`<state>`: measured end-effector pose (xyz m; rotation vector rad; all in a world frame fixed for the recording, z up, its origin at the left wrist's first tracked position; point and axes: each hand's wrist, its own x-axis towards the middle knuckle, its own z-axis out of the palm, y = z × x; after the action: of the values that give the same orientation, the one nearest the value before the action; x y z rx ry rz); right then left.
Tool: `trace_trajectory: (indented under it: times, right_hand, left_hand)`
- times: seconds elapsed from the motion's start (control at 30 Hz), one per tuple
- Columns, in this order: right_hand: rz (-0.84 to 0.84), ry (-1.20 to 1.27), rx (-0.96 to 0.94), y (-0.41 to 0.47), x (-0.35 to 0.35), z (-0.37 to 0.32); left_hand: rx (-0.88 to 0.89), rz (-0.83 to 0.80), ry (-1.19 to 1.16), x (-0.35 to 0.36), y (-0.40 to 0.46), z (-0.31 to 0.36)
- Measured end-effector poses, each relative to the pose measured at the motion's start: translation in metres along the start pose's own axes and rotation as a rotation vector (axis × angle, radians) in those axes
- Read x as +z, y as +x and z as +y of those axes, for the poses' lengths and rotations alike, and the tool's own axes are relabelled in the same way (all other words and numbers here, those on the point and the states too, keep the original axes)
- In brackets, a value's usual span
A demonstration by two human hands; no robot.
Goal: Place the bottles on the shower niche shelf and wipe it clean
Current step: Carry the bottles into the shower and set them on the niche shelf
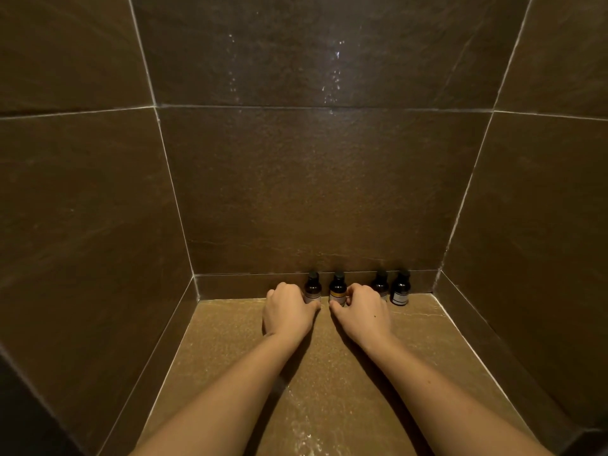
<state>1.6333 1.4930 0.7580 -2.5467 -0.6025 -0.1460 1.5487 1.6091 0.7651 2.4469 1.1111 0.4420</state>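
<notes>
head view: both bare forearms reach forward and down over a wet brown stone floor toward four small dark bottles standing upright in a row against the back wall. the left hand is curled around the first bottle, the one farthest left, with its fingers on the bottle's left side and the thumb tip low at its base. the right hand is curled around the second bottle, which carries an orange-banded label, fingers over its right side and thumb tip near its foot. the two thumbs nearly meet between the hands. both bottles appear to stand on the floor; whether either is lifted cannot be told. just beyond the right hand's knuckles stands the third bottle, partly hidden by that hand, and further right of it the fourth bottle, clear of both hands. water glistens on the floor beneath the forearms, and droplets shine on the wall above.
</notes>
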Motion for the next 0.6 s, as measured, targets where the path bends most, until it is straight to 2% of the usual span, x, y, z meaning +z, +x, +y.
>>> trace_trajectory:
  times: [0.13,0.23,0.37,0.43,0.5,0.6]
  right_hand:
    - [-0.030,0.038,-0.008,-0.003,-0.002,0.002]
    - [-0.066,0.101,-0.020,-0.017,-0.015,0.001]
    - [-0.068,0.259,-0.056,-0.058,-0.050,-0.002]
    - [-0.083,0.356,-0.089,-0.089,-0.069,0.000]
    - [-0.139,0.424,-0.141,-0.123,-0.083,0.003]
    - [-0.188,0.439,-0.253,-0.177,-0.094,0.010]
  left_hand:
    - [-0.028,-0.025,-0.013,0.000,-0.004,-0.003]
    - [-0.013,-0.035,-0.147,-0.014,-0.019,-0.005]
    - [0.153,0.055,-0.424,-0.050,-0.076,-0.008]
    - [0.229,0.044,-0.582,-0.068,-0.117,-0.016]
    - [0.277,0.050,-0.646,-0.082,-0.157,-0.029]
    - [0.357,0.141,-0.668,-0.085,-0.206,-0.053]
